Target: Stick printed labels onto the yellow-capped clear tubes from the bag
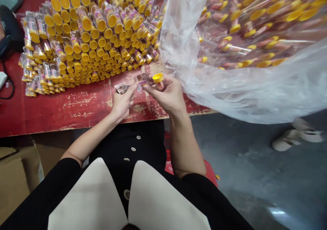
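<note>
Over the front part of the red table, my right hand (170,95) grips a small tube with a yellow cap (158,77), cap end up. A thin bundle of printed slips (121,88) is pinched in my left hand (122,103). Between the two hands is a clear piece with printing (142,79), which the fingertips of both hands reach; whether it is a label or a small bag I cannot tell. Just beyond my hands rises a big stack of wrapped tubes with yellow ends (99,52).
To the right, a large clear plastic bag (245,90) full of loose yellow-capped tubes (249,29) hangs over the edge of the red table (51,114). A black device (10,29) with a cable stands at far left. Cardboard boxes (15,175) are below left; shoes (293,136) lie on the floor.
</note>
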Tool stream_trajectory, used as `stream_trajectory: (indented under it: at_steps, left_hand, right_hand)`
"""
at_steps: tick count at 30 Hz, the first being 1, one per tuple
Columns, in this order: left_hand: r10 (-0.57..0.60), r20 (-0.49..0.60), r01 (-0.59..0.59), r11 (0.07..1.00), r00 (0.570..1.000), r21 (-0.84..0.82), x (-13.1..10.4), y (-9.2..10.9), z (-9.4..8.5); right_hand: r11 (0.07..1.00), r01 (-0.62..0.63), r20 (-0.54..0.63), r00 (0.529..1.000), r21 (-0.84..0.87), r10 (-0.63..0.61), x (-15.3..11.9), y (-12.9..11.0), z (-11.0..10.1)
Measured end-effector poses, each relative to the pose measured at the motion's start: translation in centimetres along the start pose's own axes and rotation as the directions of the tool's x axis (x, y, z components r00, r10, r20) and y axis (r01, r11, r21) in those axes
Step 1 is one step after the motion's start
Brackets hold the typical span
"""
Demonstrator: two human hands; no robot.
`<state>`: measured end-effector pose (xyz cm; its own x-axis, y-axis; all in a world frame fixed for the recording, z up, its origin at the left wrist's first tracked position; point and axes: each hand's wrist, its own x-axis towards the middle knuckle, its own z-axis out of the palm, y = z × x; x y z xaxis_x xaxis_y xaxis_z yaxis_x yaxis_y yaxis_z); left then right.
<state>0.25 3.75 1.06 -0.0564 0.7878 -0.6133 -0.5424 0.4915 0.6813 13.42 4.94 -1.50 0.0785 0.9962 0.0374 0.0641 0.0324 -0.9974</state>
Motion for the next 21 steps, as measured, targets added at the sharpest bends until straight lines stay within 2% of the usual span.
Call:
stream_trajectory:
  at_steps: [4,10,14,18,21]
  left_hand:
    - [0.066,0.123,-0.072,0.997,0.99,0.039,0.2,-0.1,-0.2]
    - [0.097,0.116,-0.093,0.995,0.989,-0.033,0.2,-0.8,-0.1]
    - [0.035,0.119,-0.02,0.992,0.992,-0.122,0.1,-1.0,0.2]
    - [-0.091,0.109,0.11,0.977,0.99,-0.183,-0.1,-0.5,0.2]
    - [-0.149,0.113,0.169,0.965,0.982,-0.198,-0.4,-0.1,0.2]
  right_hand:
    - [1.0,-0.004,-0.052,0.999,0.009,0.005,-0.3,0.2,-0.2]
    - [0.998,-0.033,0.009,0.999,0.046,0.033,-0.5,-0.5,0.1]
    - [0.996,-0.002,-0.013,1.0,0.091,0.003,-0.9,0.1,0.0]
    - [0.994,0.096,-0.151,0.985,0.045,-0.088,-2.3,0.9,-0.6]
    - [0.992,0.112,-0.228,0.969,0.062,-0.095,-3.9,0.7,-0.6]
